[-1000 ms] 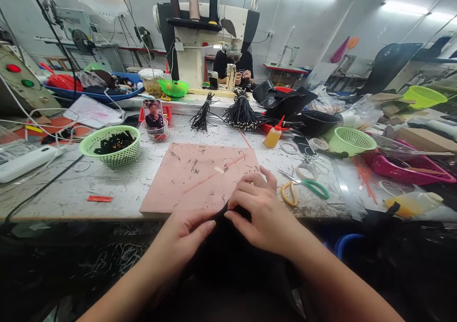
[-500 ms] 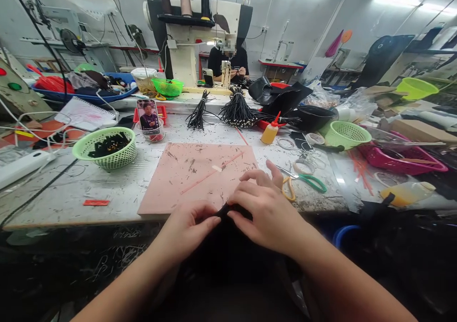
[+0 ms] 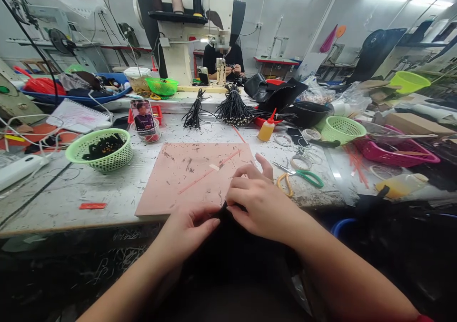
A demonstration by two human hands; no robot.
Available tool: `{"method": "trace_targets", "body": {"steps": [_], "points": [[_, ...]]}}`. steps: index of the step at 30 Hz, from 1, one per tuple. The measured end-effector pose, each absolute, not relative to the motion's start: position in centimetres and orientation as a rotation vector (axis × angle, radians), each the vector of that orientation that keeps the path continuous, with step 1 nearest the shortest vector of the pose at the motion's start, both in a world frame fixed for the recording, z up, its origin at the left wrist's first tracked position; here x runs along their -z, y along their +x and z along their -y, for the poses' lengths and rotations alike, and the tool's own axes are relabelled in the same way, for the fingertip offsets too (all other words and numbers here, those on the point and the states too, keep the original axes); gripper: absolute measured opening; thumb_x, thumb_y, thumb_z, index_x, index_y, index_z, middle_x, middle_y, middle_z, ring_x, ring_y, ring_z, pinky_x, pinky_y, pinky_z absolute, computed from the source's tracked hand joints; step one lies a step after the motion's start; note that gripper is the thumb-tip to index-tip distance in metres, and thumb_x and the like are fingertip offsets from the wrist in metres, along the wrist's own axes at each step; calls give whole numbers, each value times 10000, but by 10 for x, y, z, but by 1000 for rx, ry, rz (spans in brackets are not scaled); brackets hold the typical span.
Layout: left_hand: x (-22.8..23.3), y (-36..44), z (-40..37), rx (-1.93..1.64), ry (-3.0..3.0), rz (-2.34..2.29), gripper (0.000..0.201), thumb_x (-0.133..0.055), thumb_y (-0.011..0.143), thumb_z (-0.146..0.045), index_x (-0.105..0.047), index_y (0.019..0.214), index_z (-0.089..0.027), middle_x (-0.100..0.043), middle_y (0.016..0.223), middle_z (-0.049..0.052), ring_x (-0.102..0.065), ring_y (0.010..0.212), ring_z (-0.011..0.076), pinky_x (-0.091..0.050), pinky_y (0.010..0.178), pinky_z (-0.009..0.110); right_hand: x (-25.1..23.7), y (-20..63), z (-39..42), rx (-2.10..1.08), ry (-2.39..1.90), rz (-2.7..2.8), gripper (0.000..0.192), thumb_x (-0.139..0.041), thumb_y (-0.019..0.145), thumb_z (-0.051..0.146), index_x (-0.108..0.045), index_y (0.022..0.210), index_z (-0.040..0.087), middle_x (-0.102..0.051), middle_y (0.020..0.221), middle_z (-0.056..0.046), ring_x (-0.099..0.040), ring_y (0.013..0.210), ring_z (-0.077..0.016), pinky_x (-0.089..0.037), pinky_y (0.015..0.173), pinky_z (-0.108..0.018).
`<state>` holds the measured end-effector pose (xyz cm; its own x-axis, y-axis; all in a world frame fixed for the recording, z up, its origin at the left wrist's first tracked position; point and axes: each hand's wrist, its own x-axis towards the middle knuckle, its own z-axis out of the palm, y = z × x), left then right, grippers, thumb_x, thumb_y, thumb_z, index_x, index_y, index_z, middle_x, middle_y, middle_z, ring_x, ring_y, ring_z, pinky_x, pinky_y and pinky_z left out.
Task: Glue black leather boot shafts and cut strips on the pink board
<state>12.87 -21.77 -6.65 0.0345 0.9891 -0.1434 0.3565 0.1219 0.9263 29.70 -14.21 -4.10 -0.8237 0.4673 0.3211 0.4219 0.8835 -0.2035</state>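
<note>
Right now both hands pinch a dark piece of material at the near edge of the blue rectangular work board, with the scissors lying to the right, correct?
Not quite: the rectangular work board is pink, not blue, as the head view shows. Both the left hand and right hand pinch the dark piece of material at its near edge, and the yellow-and-green-handled scissors lie to the right.

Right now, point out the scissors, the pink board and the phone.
scissors [image 3: 299, 175]: head view, on the pivot.
pink board [image 3: 185, 169]: head view, on its bare middle.
phone [image 3: 139, 115]: head view, on its screen.

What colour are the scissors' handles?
On the scissors, one handle is yellow and one green, seen best in the head view.
</note>
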Motion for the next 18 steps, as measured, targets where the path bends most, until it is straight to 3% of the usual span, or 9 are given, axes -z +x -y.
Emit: {"method": "trace_targets", "body": {"steps": [8,18], "points": [[72,128,202,-800,1494,-1408,119,-564,703,-277,-566,762,-173,-616,723,1,-566,696,172,-454,655,277,48,294,144,-75,-578,2720,105,-520,801,159,-586,723,185,-603,761,-27,-467,918,-211,-48,1058,-515],[77,128,198,-695,1509,-1446,290,-509,743,-304,-664,952,-176,-642,727,8,-559,708,187,-424,668,285,40,297,129,-331,-557,2725,199,-497,734,45,-539,846,205,-622,764,8,-482,944,-190,-28,1062,-511]]}}
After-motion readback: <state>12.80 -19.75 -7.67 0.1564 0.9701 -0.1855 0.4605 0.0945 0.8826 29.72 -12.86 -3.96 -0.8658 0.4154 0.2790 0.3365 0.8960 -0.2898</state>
